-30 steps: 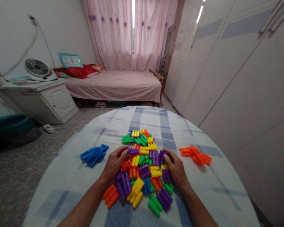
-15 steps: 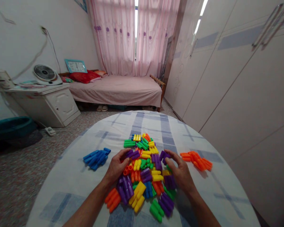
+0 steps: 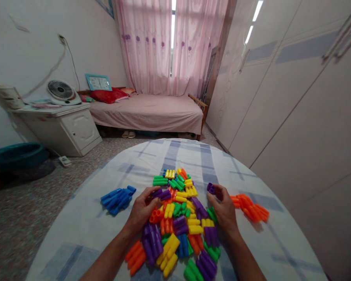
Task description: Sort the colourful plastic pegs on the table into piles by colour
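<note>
A mixed pile of plastic tube-shaped building blocks (image 3: 179, 224) in purple, yellow, green, orange and blue covers the middle of the table. My left hand (image 3: 142, 208) is at the pile's left side, thumb and fingers closed on a purple tube block (image 3: 163, 194). On the right, my right hand (image 3: 224, 207) pinches another purple tube block (image 3: 210, 188), whose round open ends face me, a little above the cloth. A separate group of blue tube blocks (image 3: 118, 200) lies left of my left hand. Orange tube blocks (image 3: 251, 207) are grouped just right of my right hand.
The round table wears a white and blue checked cloth (image 3: 105, 238). Beyond it stand a bed (image 3: 152, 111) and a white cabinet (image 3: 82, 130) with a fan (image 3: 61, 91) on top. A tall wardrobe (image 3: 295, 97) runs along the right, and a teal basin (image 3: 19, 154) sits far left.
My right hand has drawn its purple block away from the pile, slightly right, and turned its ends toward me. My left hand keeps its purple block almost in place. The view has shifted slightly.
</note>
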`<move>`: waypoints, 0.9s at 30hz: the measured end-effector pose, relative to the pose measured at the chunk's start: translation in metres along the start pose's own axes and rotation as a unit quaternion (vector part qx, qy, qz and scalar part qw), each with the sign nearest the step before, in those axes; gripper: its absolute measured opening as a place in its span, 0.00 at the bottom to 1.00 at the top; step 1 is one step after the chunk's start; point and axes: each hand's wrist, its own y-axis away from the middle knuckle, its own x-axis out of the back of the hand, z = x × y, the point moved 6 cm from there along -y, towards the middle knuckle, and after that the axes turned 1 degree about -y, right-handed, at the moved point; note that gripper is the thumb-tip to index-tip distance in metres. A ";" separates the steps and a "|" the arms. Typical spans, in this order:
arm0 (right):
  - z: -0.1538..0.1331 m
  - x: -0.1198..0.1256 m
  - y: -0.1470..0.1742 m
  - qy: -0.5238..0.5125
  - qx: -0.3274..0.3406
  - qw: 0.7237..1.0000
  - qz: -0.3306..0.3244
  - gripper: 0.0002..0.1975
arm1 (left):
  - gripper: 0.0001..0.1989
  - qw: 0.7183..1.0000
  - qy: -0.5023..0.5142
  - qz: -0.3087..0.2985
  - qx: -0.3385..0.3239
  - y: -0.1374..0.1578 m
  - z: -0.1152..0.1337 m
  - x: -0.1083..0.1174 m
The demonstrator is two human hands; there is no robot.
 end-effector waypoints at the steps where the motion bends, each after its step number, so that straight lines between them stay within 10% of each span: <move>1: 0.002 0.001 -0.001 0.014 0.010 1.000 0.000 0.18 | 0.19 1.000 -0.001 0.002 -0.003 -0.001 0.000 0.001; 27: -0.016 -0.023 0.015 0.184 0.078 0.946 -0.255 0.33 | 0.18 1.000 -0.007 0.011 0.002 -0.002 -0.002 0.000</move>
